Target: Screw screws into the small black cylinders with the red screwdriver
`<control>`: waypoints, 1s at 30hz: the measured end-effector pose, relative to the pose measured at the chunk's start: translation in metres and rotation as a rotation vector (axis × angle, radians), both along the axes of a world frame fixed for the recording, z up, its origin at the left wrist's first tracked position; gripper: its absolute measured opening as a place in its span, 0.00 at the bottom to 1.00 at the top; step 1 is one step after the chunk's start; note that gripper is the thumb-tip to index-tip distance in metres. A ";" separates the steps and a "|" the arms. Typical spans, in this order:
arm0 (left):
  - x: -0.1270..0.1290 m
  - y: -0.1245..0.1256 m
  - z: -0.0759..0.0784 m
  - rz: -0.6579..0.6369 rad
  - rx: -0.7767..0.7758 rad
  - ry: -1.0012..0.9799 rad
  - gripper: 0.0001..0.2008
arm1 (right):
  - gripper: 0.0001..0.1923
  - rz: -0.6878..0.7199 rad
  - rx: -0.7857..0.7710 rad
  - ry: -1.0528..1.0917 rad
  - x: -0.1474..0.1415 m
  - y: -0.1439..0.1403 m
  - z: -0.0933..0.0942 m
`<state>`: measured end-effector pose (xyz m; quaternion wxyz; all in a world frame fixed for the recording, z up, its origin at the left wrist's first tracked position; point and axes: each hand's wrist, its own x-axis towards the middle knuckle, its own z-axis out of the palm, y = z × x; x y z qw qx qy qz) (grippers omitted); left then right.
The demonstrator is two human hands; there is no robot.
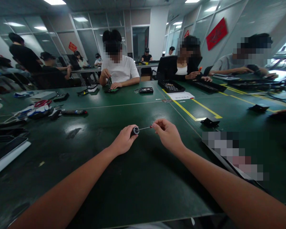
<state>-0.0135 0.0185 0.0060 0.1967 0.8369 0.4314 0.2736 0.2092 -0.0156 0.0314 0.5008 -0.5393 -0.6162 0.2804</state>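
Observation:
In front of me, over the table's middle, my left hand is closed around a short black cylinder. A pale ring rims the cylinder's end, which faces me and to the right. A thin metal rod runs from the cylinder's end towards my right hand. The rod's red end sits at the pinched thumb and fingers of that hand. Whether the rod enters the cylinder or only touches it, I cannot tell.
The green table carries a dark pen-like tool and tangled cables at left. Black trays stand farther back. To the right are a small black bracket and a blurred flat item. Several people sit opposite.

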 end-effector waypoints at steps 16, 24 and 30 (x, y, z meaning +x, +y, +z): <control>-0.001 -0.001 0.002 0.028 0.065 -0.010 0.16 | 0.14 -0.004 0.110 -0.016 -0.007 -0.009 -0.002; -0.002 -0.001 0.004 0.044 0.072 -0.010 0.17 | 0.15 -0.032 0.116 -0.109 -0.007 -0.012 0.000; -0.002 -0.001 0.003 0.047 0.093 -0.015 0.16 | 0.17 0.002 0.107 -0.082 -0.009 -0.014 0.001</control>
